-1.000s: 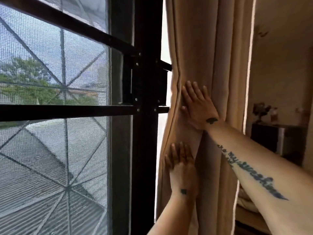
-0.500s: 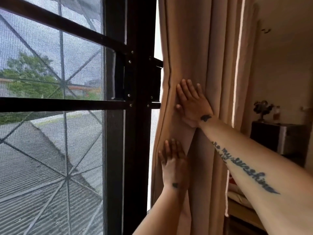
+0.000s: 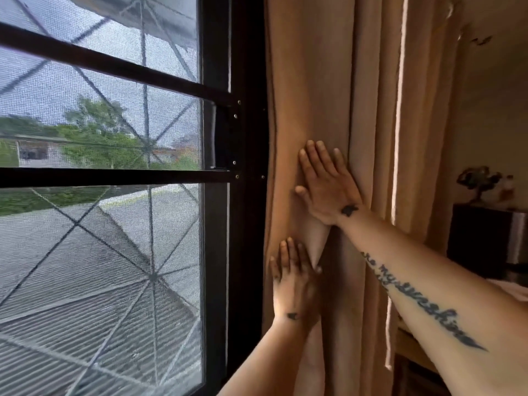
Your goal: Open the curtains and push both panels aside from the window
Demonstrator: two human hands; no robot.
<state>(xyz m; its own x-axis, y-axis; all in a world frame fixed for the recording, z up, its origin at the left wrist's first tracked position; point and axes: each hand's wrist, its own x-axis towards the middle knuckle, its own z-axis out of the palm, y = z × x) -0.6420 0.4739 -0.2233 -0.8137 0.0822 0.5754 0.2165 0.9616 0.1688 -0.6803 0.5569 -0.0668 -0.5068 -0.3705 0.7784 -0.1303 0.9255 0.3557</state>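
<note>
- The left hand (image 3: 294,284), nearest the camera at about 6 o'clock in the view, lies flat with fingers straight against the beige curtain panel (image 3: 314,95); it grasps nothing, only presses.
- The right hand (image 3: 327,185), at 1 o'clock from the left one, is spread open-palmed on the same panel, pressing the cloth without clenching it (a small fold of lighter fabric shows between the two hands).
- The panel itself hangs gathered in deep pleats at 3 o'clock from the window frame (image 3: 245,195), its leading edge touching or just beside the dark upright.
- Beyond, the screened window (image 3: 100,224) is uncovered across the whole 9 o'clock side.
- Judging by this, the right-side panel looks nearly pushed clear; a last press would finish it. The other panel is out of view, so I cannot tell whether it is done.
</note>
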